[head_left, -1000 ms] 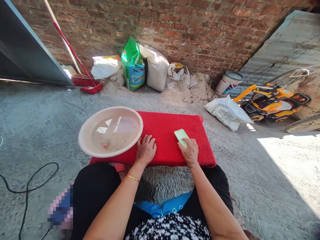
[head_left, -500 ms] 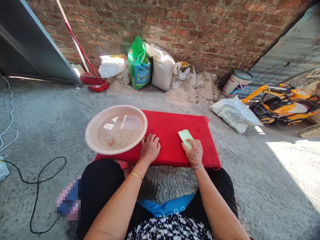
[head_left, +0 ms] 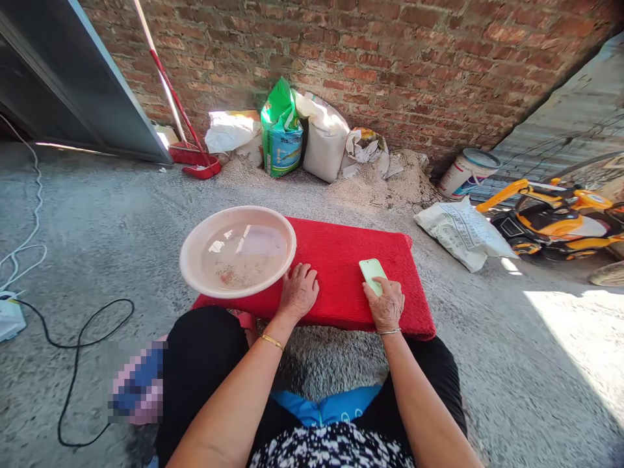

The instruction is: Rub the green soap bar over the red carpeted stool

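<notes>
A low bench covered in red plush cloth point(head_left: 341, 260) stands before my knees. On its left part sits a wide pale basin point(head_left: 189, 263) of water, with dark specks and a small reddish thing at the bottom. My left hand point(head_left: 298, 292) lies flat on the cloth with its fingers spread, close against the basin's right rim. To the right, a light green phone point(head_left: 371, 272) rests on the cloth. My right hand point(head_left: 385, 303) grips its lower end, thumb at the left edge and fingers over the top, hiding that end.
Along the brick wall stand a red dustpan point(head_left: 202, 168), a green and blue bag point(head_left: 281, 140) and a white sack point(head_left: 325, 143). At right are a bucket point(head_left: 468, 172), a flat white sack point(head_left: 463, 231) and a yellow toy excavator point(head_left: 560, 218). A black cable point(head_left: 75, 354) loops across the floor at left.
My view has turned slightly, so everything sits a little further right in the picture. Both hands stay in nearly the same places on the bench, the right still on the phone.
</notes>
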Demonstrator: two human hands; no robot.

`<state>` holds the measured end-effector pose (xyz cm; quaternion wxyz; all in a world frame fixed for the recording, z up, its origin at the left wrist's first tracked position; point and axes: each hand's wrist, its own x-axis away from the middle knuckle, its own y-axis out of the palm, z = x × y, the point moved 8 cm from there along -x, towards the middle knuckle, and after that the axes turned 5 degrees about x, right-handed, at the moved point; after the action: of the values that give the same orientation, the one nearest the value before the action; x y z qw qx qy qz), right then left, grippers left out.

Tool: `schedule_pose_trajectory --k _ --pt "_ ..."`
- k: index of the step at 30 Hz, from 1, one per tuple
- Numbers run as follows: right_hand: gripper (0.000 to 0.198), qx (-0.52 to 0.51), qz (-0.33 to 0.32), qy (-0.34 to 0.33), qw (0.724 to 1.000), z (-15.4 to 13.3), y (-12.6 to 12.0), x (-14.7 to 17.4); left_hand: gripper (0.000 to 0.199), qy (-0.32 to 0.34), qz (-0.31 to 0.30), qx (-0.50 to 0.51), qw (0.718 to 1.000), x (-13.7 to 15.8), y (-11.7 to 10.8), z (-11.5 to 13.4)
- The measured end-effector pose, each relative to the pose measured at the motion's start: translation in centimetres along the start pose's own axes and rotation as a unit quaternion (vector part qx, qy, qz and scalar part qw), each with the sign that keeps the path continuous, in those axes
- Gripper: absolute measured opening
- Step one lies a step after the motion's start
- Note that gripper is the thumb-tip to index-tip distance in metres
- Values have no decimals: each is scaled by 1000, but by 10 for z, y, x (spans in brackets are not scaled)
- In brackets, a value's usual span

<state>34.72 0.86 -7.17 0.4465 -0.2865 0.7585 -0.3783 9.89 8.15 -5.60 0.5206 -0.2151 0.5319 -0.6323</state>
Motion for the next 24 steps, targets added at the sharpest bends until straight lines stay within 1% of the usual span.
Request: schedule_pose_trajectory --k 2,5,7,12,17,21,24 --pt "37 -31 -10 -33 999 -5 1 0 26 -2 -2 3 1000 0 1 -1" --pt "34 -65 -47 -117 990 -20 4 3 26 -6 -6 7 1000 -1 0 -1" --pt "31 -62 -57 -142 986 -26 4 5 27 -7 -10 6 1000 -1 0 -1" --pt "30 -17 -27 -94 995 -20 0 3 42 8 -32 -11 999 0 -2 3" --pt "31 -10 -22 -97 995 -19 1 4 35 10 -37 -18 999 1 -3 5" --pt "31 -20 -23 -112 993 -21 1 4 35 4 -34 -11 999 0 -3 5" --pt "31 -21 -21 -106 994 -20 1 3 35 4 -36 -10 999 0 -4 5"
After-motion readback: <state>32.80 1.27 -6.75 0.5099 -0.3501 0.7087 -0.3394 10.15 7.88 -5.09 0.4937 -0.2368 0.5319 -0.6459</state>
